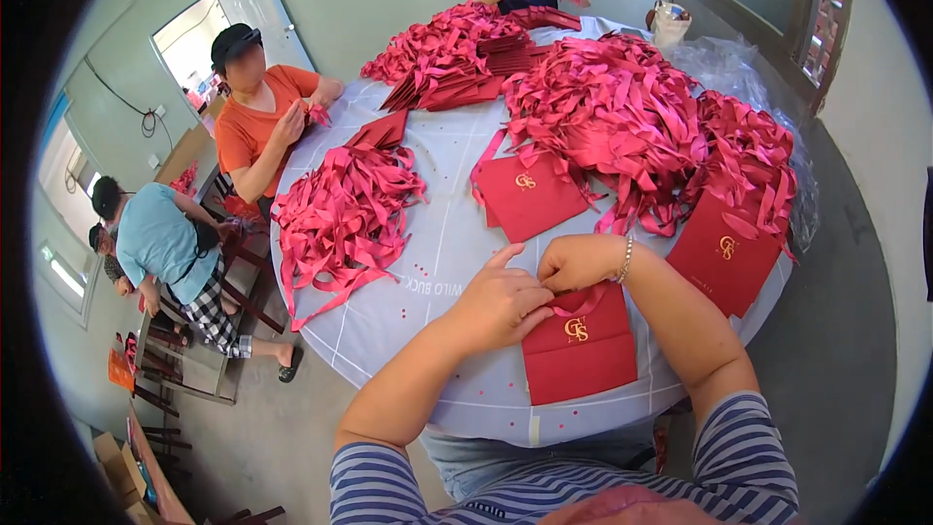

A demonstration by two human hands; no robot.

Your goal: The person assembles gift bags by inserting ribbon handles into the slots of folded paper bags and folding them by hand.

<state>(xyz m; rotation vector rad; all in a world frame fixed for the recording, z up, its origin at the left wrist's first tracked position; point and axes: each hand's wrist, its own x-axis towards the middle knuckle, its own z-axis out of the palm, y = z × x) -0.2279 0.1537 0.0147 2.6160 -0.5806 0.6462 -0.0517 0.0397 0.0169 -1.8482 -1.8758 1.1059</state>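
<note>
A small flat red paper bag (pixel 581 369) with a gold emblem lies on the table just in front of me. Its pink ribbon handle (pixel 586 305) loops over the top edge. At the bag's upper left corner, my left hand (pixel 501 299) grips the edge, its index finger pointing out. My right hand (pixel 581 262) is curled above the same edge, its fingertips pinched at the ribbon handle beside the left fingers. What lies between those fingertips is partly hidden. Beyond my hands lies another red bag (pixel 530 199), and a larger red bag (pixel 724 258) is right of my right forearm.
Big heaps of ribbon-handled red bags (pixel 607 117) cover the far right of the round, cloth-covered table (pixel 457 399). Smaller heaps (pixel 345 219) are at left and far back. Co-workers (pixel 258 122) sit around it; one in blue (pixel 165 233) is at another table. Clear plastic wrap (pixel 724 68) hangs at right.
</note>
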